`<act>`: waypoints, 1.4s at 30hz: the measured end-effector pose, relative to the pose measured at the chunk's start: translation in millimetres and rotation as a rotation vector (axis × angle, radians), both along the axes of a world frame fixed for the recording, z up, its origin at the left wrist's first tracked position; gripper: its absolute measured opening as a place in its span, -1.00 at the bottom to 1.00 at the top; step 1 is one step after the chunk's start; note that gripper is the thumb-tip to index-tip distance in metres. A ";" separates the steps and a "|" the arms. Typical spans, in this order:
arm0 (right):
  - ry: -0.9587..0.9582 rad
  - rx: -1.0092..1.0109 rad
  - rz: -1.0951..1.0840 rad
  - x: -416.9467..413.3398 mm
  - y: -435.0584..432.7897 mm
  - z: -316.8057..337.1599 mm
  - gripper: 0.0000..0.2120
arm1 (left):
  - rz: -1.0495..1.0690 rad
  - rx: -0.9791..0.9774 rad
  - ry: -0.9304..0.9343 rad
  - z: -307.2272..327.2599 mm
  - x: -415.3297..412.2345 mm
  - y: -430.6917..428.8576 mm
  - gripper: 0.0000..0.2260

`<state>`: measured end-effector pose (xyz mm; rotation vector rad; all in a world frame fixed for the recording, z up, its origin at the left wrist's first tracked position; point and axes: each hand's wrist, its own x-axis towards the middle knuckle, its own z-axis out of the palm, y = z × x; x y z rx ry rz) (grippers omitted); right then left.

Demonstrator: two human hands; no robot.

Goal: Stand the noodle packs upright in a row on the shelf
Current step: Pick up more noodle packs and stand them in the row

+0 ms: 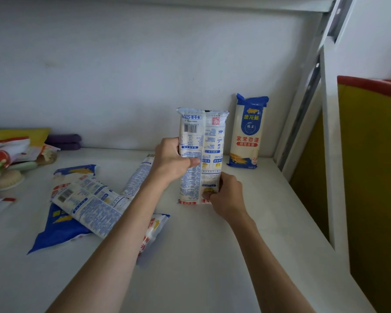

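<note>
One blue and white noodle pack (pixel 248 132) stands upright against the back wall at the right end of the white shelf (pixel 190 256). To its left I hold a second noodle pack (pixel 209 141) upright, upside down with its printed back towards me. My left hand (pixel 172 160) grips its middle on the left side. My right hand (pixel 226 195) pinches its lower right corner. A pile of several more noodle packs (pixel 86 199) lies flat on the shelf to the left, partly under my left forearm.
Mixed snack packets and wrappers (pixel 7 161) crowd the shelf's left end, with a purple object (pixel 64 141) behind them by the wall. A yellow and red panel (pixel 375 177) and a metal upright (pixel 312 86) bound the right side.
</note>
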<state>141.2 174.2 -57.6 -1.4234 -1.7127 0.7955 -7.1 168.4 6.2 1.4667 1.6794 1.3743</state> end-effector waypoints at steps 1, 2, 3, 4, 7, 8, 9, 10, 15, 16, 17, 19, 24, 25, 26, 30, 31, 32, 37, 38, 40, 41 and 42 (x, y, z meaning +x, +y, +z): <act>-0.006 0.006 -0.007 -0.7 2.6 -0.4 -0.59 | 0.002 0.007 0.006 0.0 0.4 2.4 -0.68; -0.013 0.009 -0.013 -0.9 5.7 -0.9 -0.60 | 0.004 0.011 0.015 -0.3 1.1 5.0 -0.68; -0.023 0.010 -0.017 -1.1 8.8 -1.1 -0.61 | 0.003 0.014 0.022 -0.4 1.7 7.8 -0.68; -0.034 0.008 -0.019 -1.3 11.9 -1.7 -0.62 | 0.002 0.014 0.028 -0.8 2.1 10.5 -0.68; -0.051 0.004 -0.030 -1.8 23.3 -5.1 -0.64 | 0.005 0.012 0.047 -1.9 2.2 21.9 -0.68; -0.054 -0.003 -0.032 -2.2 27.7 -6.3 -0.64 | 0.008 0.007 0.051 -2.2 1.9 26.6 -0.67; -0.057 -0.013 -0.031 -2.5 32.2 -6.8 -0.63 | 0.009 0.001 0.052 -2.5 1.6 32.0 -0.67; -0.060 -0.027 -0.027 -2.8 37.4 -7.0 -0.60 | 0.010 -0.008 0.055 -2.6 1.0 37.7 -0.67; -0.052 -0.044 -0.022 -5.1 65.6 -5.9 -0.57 | 0.022 -0.017 0.101 -0.3 -0.7 67.3 -0.66; -0.044 -0.033 -0.034 -5.5 71.0 -6.1 -0.58 | 0.025 -0.013 0.103 -0.2 -0.7 73.8 -0.67; -0.031 -0.021 -0.046 -6.0 76.7 -7.0 -0.59 | 0.028 -0.010 0.104 -0.4 -0.7 80.4 -0.68; -0.012 -0.018 -0.068 -8.7 88.3 -9.1 -0.59 | 0.025 -0.004 0.109 -1.2 -0.5 93.5 -0.69; -0.021 -0.017 -0.112 -15.3 114.8 -13.2 -0.58 | 0.010 -0.008 0.139 -1.0 1.7 122.1 -0.68; -0.029 -0.009 -0.124 -16.1 118.3 -13.1 -0.59 | 0.006 -0.012 0.146 -0.2 2.6 127.4 -0.67; -0.040 -0.005 -0.145 -17.3 121.6 -13.1 -0.60 | 0.003 -0.015 0.154 0.7 3.4 132.2 -0.66; -0.079 0.041 -0.255 -26.1 129.6 -14.9 -0.64 | -0.001 -0.018 0.167 1.6 7.1 148.6 -0.64; -0.094 0.048 -0.280 -28.3 130.5 -14.6 -0.66 | 0.000 -0.020 0.167 1.7 8.1 151.6 -0.64; -0.113 0.048 -0.301 -29.7 131.0 -13.6 -0.67 | 0.002 -0.023 0.171 1.9 9.5 153.5 -0.64; -0.210 0.040 -0.362 -34.2 133.9 -4.6 -0.72 | 0.007 -0.046 0.176 3.4 12.0 163.8 -0.64; -0.221 0.036 -0.371 -34.6 135.1 -3.9 -0.73 | 0.013 -0.053 0.174 3.3 12.4 166.4 -0.64; -0.250 0.031 -0.378 -35.4 136.8 -1.7 -0.75 | 0.016 -0.061 0.158 2.1 13.2 172.8 -0.64; -0.263 0.029 -0.377 -35.3 137.5 -0.6 -0.75 | 0.012 -0.063 0.151 1.7 14.2 175.3 -0.65; -0.270 0.029 -0.375 -34.8 138.9 -0.2 -0.74 | 0.008 -0.063 0.149 1.4 15.1 177.2 -0.64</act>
